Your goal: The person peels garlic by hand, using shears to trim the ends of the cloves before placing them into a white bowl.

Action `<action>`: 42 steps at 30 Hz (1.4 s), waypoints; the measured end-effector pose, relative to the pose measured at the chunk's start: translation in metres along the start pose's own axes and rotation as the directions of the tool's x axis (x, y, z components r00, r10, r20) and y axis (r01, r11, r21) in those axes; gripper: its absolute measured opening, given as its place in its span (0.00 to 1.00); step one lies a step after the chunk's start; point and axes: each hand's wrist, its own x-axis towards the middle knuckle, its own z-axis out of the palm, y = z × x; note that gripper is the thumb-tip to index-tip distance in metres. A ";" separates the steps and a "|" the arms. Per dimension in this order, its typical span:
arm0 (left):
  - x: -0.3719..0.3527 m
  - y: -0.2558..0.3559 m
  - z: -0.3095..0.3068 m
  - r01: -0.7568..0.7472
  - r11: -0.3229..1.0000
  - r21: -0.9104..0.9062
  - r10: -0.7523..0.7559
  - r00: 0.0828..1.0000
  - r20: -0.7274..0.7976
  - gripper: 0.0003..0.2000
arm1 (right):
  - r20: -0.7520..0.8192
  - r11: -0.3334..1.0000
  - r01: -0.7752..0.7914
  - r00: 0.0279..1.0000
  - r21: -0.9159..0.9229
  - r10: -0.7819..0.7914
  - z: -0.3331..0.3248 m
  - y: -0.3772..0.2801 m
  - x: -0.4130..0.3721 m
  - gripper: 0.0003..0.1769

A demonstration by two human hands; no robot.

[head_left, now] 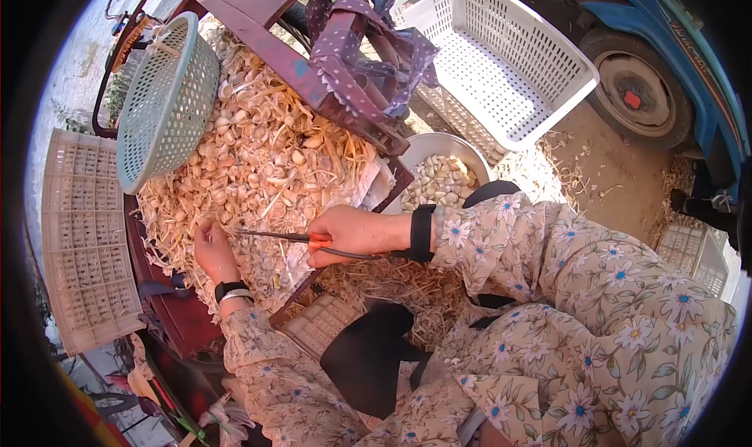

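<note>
Gripping scissors [286, 237], right hand [348, 232]; garlic [223, 229], left.

From my end, the scissors [276, 235] show dull grey metal blades and a glossy orange plastic grip. The garlic [258, 157] heap looks dry, papery and rough. The basket [168, 102] is matt teal plastic, the crate [501, 55] white plastic lattice. The bowl [439, 137] reads as smooth pale metal. My sleeve [548, 251] is soft printed cloth; the frame [258, 9] is worn, reddish painted metal.

Right hand [345, 232] clenched, left hand [213, 251] curled close beside
</note>
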 end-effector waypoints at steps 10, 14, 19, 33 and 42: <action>-0.002 -0.032 0.023 -0.254 0.894 0.370 0.173 0.956 0.237 0.15 | 0.006 0.998 0.043 0.999 -0.054 -0.042 0.002 0.007 0.005 0.16; 0.007 -0.044 0.031 -0.104 0.946 0.308 0.037 0.976 0.215 0.17 | 0.006 0.996 0.052 0.999 -0.079 -0.051 0.005 0.009 0.006 0.17; -0.013 -0.038 0.014 0.139 0.986 -0.097 -0.124 0.981 0.149 0.17 | -0.049 0.957 0.135 0.987 -0.258 -0.152 0.006 0.007 0.004 0.18; -0.120 0.080 -0.074 0.375 0.870 -0.321 -0.099 0.769 0.631 0.20 | -0.186 0.719 0.204 0.886 -0.664 -0.424 0.028 0.015 -0.014 0.24; -0.142 0.080 -0.075 0.160 0.948 -0.276 0.023 0.828 0.560 0.17 | 0.051 0.842 0.224 0.972 -0.491 -0.229 0.030 0.025 -0.012 0.28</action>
